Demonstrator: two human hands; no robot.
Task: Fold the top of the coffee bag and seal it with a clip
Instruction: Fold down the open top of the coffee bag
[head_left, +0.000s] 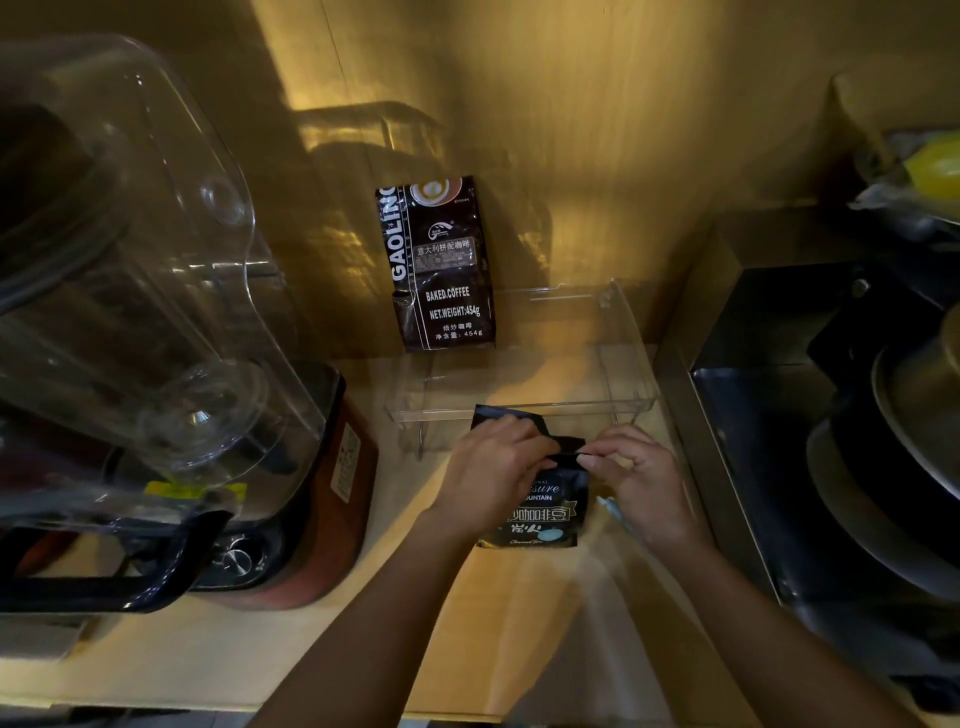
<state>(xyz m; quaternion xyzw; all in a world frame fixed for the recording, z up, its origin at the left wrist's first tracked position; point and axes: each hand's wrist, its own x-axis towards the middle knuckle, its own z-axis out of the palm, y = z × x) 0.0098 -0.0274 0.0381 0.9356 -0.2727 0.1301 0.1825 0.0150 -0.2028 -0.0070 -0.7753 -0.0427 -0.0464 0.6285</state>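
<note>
A small black coffee bag with white lettering stands on the wooden counter in front of me. My left hand grips the bag's top left, where the black flap is bent over. At the top right corner, my right hand pinches the folded edge between thumb and fingers. Both hands cover most of the fold. A pale, light-coloured object lies under my right hand beside the bag; I cannot tell whether it is a clip.
A larger black coffee bag leans on the back wall. A clear plastic tray stands just behind my hands. A blender with a clear jar fills the left. A metal box with dark cookware is on the right.
</note>
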